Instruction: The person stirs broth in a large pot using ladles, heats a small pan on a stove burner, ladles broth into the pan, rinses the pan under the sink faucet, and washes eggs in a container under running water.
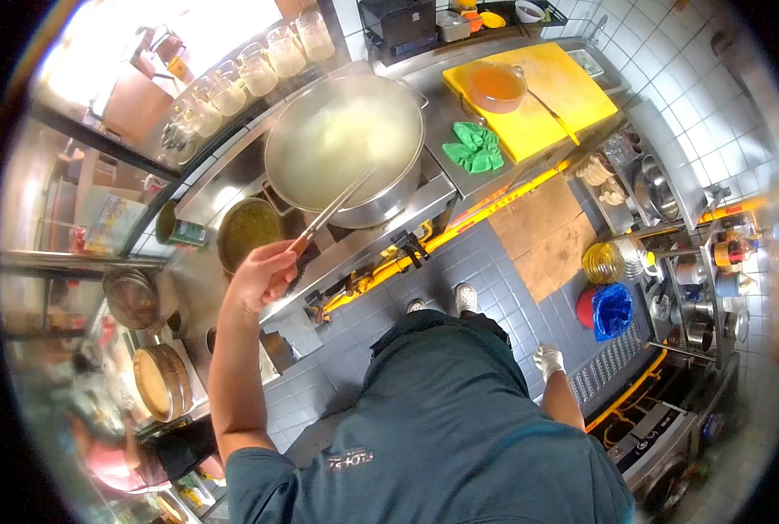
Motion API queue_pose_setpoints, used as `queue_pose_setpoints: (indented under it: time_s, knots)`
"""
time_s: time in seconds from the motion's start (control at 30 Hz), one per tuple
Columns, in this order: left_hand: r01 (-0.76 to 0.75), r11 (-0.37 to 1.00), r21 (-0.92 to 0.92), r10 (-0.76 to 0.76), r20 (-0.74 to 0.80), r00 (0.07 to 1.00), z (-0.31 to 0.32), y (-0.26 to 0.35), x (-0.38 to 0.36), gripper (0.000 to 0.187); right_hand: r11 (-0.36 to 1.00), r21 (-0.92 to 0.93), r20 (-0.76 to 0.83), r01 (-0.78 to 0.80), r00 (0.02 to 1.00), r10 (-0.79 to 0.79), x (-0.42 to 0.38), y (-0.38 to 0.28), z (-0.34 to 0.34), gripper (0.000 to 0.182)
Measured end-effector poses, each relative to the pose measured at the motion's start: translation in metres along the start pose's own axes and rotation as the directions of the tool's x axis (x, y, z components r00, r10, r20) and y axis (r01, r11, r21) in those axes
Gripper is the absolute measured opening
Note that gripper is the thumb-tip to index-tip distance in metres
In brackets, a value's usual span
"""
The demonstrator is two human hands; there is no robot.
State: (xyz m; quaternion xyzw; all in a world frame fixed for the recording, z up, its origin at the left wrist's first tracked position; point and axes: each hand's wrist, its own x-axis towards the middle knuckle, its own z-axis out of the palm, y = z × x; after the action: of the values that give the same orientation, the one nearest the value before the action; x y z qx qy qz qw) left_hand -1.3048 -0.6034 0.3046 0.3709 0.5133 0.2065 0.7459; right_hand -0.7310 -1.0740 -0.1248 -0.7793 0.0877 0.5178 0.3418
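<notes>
Dark shirt (459,445); left fingers (276,258) grip utensil (338,205), extending over pot (387,206); right fingers (541,354): hold unclear.

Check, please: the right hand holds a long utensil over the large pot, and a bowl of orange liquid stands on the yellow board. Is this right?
No, the head view shows the left hand holding the utensil over the pot; the bowl does stand on the yellow board.

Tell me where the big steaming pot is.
In the head view, the pot stands above centre, slightly left, between the row of glass mugs and the yellow cutting board; the long utensil in the left hand reaches over its rim.
</notes>
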Motion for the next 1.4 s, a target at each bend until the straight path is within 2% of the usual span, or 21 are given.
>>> queue_pose_setpoints:
  time_s: [0.1, 0.13, 0.2, 0.3, 0.4, 0.47, 0.5, 0.6, 0.7, 0.8, 0.87, 0.93, 0.97, 1.0, 1.07, 1.13, 1.2, 1.23, 1.33, 1.4]
  knots:
    - [-0.027, 0.997, -0.071, 0.024, -0.040, 0.999, -0.004, -0.022, -0.006, 0.046, 0.997, 0.078, 0.120, 0.005, 0.993, -0.015, 0.058, 0.054, -0.022, 0.018]
    - [-0.047, 0.995, -0.092, 0.044, -0.029, 0.999, -0.006, -0.031, -0.005, 0.046, 0.991, -0.058, 0.094, 0.120, 0.989, -0.114, 0.070, 0.068, -0.030, 0.012]
    - [-0.088, 0.987, -0.132, 0.088, -0.005, 0.996, -0.007, -0.045, -0.006, 0.047, 0.996, -0.084, 0.007, 0.038, 0.999, -0.037, 0.037, 0.046, -0.023, 0.014]
    - [-0.136, 0.980, -0.144, 0.130, -0.053, 0.990, -0.003, -0.058, -0.009, 0.050, 0.994, -0.087, -0.106, -0.066, 0.993, 0.057, -0.015, 0.011, -0.005, 0.021]
    - [-0.170, 0.979, -0.116, 0.160, -0.090, 0.983, -0.007, -0.072, -0.008, 0.053, 0.996, -0.051, -0.140, -0.073, 0.988, 0.065, -0.007, 0.004, -0.003, 0.019]
    - [-0.195, 0.977, -0.085, 0.183, -0.128, 0.975, -0.005, -0.078, -0.008, 0.054, 0.996, -0.087, -0.095, -0.014, 0.995, 0.005, -0.003, 0.002, -0.005, 0.018]
    - [-0.212, 0.976, -0.045, 0.204, -0.150, 0.967, -0.004, -0.080, -0.009, 0.053, 0.994, -0.104, -0.071, 0.017, 0.997, -0.024, -0.001, 0.001, -0.007, 0.017]
    - [-0.256, 0.965, 0.065, 0.264, -0.215, 0.940, -0.001, -0.084, -0.008, 0.053, 1.000, 0.009, 0.139, 0.006, 0.990, -0.007, 0.063, 0.028, -0.037, 0.016]
    - [-0.305, 0.941, 0.146, 0.334, -0.267, 0.904, -0.002, -0.090, -0.003, 0.052, 0.999, -0.036, -0.020, 0.037, 0.999, -0.038, 0.005, -0.001, -0.006, 0.017]
    - [-0.392, 0.881, 0.264, 0.461, -0.292, 0.838, -0.005, -0.096, 0.005, 0.051, 0.993, 0.078, 0.199, 0.092, 0.974, -0.106, 0.050, 0.037, -0.030, 0.017]
    - [-0.441, 0.797, 0.412, 0.576, -0.303, 0.759, -0.012, -0.108, 0.016, 0.051, 0.998, 0.068, 0.081, 0.009, 0.997, -0.015, 0.018, 0.021, -0.018, 0.016]
    - [-0.462, 0.596, 0.656, 0.746, -0.240, 0.622, -0.010, -0.106, 0.022, 0.051, 0.999, 0.016, -0.016, -0.030, 0.999, 0.030, -0.026, 0.001, -0.002, 0.015]
    - [-0.446, 0.475, 0.759, 0.815, -0.188, 0.548, -0.007, -0.104, 0.025, 0.052, 0.999, -0.037, -0.053, -0.028, 0.998, 0.026, -0.042, -0.005, 0.003, 0.015]
    - [-0.404, 0.415, 0.815, 0.833, -0.162, 0.529, -0.001, -0.099, 0.023, 0.052, 0.995, -0.095, -0.084, -0.029, 0.996, 0.021, -0.053, -0.011, 0.008, 0.015]
    - [-0.294, 0.290, 0.911, 0.861, -0.114, 0.495, 0.017, -0.081, 0.016, 0.053, 0.999, -0.014, -0.038, -0.043, 0.998, 0.043, -0.060, -0.012, 0.007, 0.014]
    - [-0.176, 0.372, 0.911, 0.790, -0.211, 0.576, 0.033, -0.071, 0.016, 0.052, 0.997, 0.027, -0.034, -0.073, 0.997, 0.074, -0.055, -0.005, 0.005, 0.013]
    - [-0.119, 0.365, 0.923, 0.777, -0.232, 0.586, 0.047, -0.062, 0.016, 0.051, 0.993, 0.050, -0.088, -0.109, 0.990, 0.113, -0.049, 0.004, 0.005, 0.014]
    - [-0.102, 0.353, 0.930, 0.778, -0.231, 0.584, 0.051, -0.060, 0.020, 0.051, 0.990, 0.040, -0.054, -0.133, 0.989, 0.135, -0.043, 0.008, 0.001, 0.014]
    - [-0.059, 0.309, 0.949, 0.779, -0.217, 0.588, 0.066, -0.051, 0.031, 0.051, 0.996, 0.018, -0.030, -0.090, 0.995, 0.091, -0.021, 0.021, -0.006, 0.015]
    - [-0.012, 0.284, 0.959, 0.770, -0.221, 0.598, 0.076, -0.045, 0.037, 0.051, 0.998, -0.059, 0.014, 0.011, 1.000, -0.010, 0.001, 0.029, -0.014, 0.019]
